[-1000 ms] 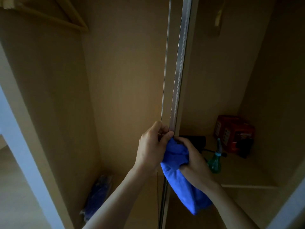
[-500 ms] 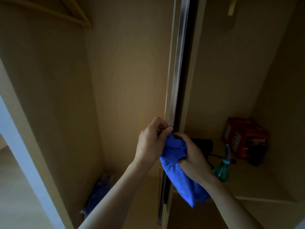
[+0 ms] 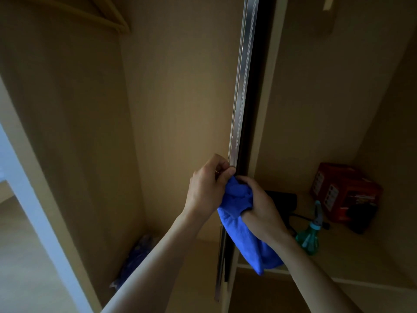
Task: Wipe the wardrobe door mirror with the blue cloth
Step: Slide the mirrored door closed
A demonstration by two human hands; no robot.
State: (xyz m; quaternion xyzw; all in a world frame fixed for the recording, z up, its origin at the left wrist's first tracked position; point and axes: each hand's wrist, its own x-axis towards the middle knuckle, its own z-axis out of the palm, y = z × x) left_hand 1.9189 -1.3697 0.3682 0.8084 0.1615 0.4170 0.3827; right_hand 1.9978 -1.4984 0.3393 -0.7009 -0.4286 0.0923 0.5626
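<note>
- Our right hand (image 3: 262, 213) has its fingers curled tight round the bunched top of the blue cloth (image 3: 248, 245), and the rest of the cloth hangs in a loose fold below the wrist.
- Our left hand (image 3: 207, 188) pinches the metal edge of the wardrobe door (image 3: 242, 86) between thumb and curled fingers, just above the cloth and almost touching our right hand.
- We judge the cloth to be light, soft and floppy. Balled up like this it would wipe with only a small patch, so we would spread it flat under the palm.
- The door faces us nearly edge-on, so we cannot make out its mirror face for certain.
- We expect a mirrored door to be heavy, stiff and breakable, with glass that is smooth and slippery under fingers. The metal edge is the sound place to hold it, and it keeps prints off the glass.
- A green spray bottle (image 3: 311, 236) stands on the shelf (image 3: 361, 263) just right of our right forearm.
</note>
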